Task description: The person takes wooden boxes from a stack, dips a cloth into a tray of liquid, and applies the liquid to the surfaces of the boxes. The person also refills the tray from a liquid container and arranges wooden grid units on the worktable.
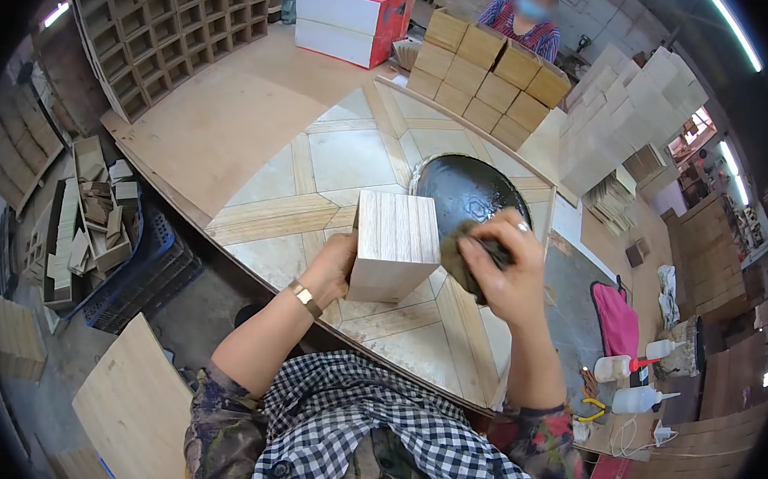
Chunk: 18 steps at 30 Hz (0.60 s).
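- The left hand [336, 261] holds the wood-grain box [398, 232] by its side, over the patterned tabletop [345, 158], near the round black pan [464, 183].
- The box looks stiff and fairly light; its flat sides seem best to hold.
- The right hand [515, 275] grips a dark rag [461, 261], likely soft and squishy.
- I count one held box, one rag, one pan, three squeeze bottles [638, 400].

The worktable [236, 127] bears a round pan [468, 185], stacked boxes [491, 78] and a red-and-white carton [338, 32].
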Each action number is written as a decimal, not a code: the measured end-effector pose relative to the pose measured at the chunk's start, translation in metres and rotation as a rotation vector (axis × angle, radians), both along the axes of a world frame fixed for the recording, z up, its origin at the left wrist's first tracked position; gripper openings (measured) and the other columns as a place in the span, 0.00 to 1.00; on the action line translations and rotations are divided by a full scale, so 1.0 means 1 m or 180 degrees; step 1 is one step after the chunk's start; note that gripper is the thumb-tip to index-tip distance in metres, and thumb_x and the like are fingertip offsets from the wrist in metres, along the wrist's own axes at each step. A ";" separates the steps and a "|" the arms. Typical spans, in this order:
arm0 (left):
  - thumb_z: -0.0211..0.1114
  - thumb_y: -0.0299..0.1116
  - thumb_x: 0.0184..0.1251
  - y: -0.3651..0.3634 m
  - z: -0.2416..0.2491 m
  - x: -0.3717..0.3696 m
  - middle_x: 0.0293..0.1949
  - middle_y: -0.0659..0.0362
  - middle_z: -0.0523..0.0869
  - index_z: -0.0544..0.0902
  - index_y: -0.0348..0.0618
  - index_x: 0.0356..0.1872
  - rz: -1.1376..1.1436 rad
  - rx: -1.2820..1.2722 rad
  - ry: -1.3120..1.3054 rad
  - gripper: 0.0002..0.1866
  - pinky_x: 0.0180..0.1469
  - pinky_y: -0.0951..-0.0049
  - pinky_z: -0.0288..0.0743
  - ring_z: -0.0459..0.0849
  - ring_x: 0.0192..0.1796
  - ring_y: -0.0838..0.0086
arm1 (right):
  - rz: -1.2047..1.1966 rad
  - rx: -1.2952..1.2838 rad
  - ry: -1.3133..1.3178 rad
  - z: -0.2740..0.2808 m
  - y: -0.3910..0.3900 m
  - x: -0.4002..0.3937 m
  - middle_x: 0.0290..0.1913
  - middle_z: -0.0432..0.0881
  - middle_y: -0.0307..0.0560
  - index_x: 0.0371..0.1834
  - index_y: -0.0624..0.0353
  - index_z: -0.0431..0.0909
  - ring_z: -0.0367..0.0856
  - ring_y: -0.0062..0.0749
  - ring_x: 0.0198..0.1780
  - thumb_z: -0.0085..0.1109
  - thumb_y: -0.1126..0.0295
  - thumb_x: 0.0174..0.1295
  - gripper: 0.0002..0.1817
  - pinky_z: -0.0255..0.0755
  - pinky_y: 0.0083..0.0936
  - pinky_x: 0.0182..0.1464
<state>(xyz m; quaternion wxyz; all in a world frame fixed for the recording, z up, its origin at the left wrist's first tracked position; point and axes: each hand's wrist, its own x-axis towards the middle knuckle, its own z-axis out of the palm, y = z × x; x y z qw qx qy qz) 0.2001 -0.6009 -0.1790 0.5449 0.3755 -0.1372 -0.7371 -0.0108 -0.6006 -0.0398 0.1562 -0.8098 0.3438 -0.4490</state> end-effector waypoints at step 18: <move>0.59 0.29 0.66 0.004 0.003 0.000 0.38 0.47 0.85 0.80 0.26 0.42 0.0167 -0.0100 -0.0621 0.13 0.32 0.70 0.82 0.86 0.33 0.69 | -0.0285 -0.0008 0.1335 -0.003 -0.015 0.046 0.34 0.79 0.54 0.26 0.60 0.81 0.81 0.50 0.31 0.60 0.65 0.53 0.09 0.76 0.41 0.35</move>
